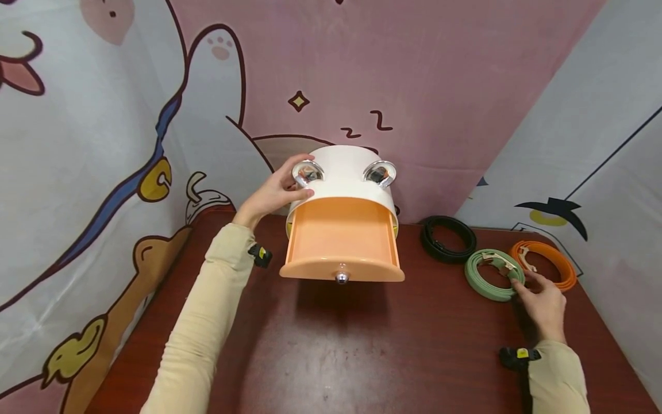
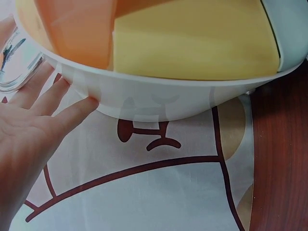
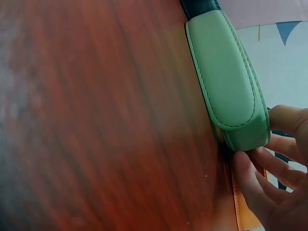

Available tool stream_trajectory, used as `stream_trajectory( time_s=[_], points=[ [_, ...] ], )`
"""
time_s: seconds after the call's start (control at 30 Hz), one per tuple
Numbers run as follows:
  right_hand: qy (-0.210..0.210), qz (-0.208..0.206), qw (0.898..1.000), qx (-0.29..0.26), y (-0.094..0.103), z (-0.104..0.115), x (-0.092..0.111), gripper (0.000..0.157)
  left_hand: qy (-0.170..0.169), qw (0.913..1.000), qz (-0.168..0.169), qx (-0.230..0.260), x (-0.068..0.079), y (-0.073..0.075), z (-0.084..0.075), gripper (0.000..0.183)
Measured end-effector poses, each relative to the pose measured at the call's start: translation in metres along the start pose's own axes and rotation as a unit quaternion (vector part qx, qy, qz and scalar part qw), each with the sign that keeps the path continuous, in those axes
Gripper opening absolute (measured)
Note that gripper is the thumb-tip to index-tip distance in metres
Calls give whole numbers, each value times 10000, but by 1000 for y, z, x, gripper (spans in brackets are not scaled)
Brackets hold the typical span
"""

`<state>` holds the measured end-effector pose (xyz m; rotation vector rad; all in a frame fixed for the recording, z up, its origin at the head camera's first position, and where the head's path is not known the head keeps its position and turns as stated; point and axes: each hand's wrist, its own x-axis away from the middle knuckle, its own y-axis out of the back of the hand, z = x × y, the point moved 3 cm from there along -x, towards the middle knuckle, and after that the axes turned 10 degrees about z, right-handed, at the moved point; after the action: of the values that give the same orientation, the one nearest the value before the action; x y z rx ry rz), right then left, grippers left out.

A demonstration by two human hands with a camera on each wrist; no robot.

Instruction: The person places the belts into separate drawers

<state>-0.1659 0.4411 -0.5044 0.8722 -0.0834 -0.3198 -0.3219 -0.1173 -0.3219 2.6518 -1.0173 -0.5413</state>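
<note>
A white rounded drawer box [image 1: 345, 172] with two silver ring-like eyes on top stands at the table's back. Its orange drawer [image 1: 341, 233] is pulled out toward me, with a round silver knob on the front. My left hand [image 1: 276, 192] rests on the box's left side by one silver eye, fingers fairly straight against the white wall in the left wrist view. At the right, my right hand [image 1: 543, 305] pinches the near right edge of a coiled green belt [image 1: 486, 290], thumb on one side and fingers on the other. Stitching along the belt [image 3: 221, 72] shows in the right wrist view.
A coiled black belt [image 1: 437, 248] lies behind and left of the green one. A coiled orange belt [image 1: 561, 264] lies behind and right of it. All are on the dark red-brown table [image 1: 414, 356], with printed cloth [image 1: 439, 103] hanging behind and at both sides.
</note>
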Motion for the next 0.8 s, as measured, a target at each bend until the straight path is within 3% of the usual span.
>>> stream_trajectory(
  time_s=[0.43,0.8],
  points=[
    [194,910,9918,-878,-12,9,-5,56,36,10000,12,-31,0,0,0,69],
    [152,1267,9876,-910,-20,19,-5,57,-33,10000,-46,-7,0,0,0,69]
  ],
)
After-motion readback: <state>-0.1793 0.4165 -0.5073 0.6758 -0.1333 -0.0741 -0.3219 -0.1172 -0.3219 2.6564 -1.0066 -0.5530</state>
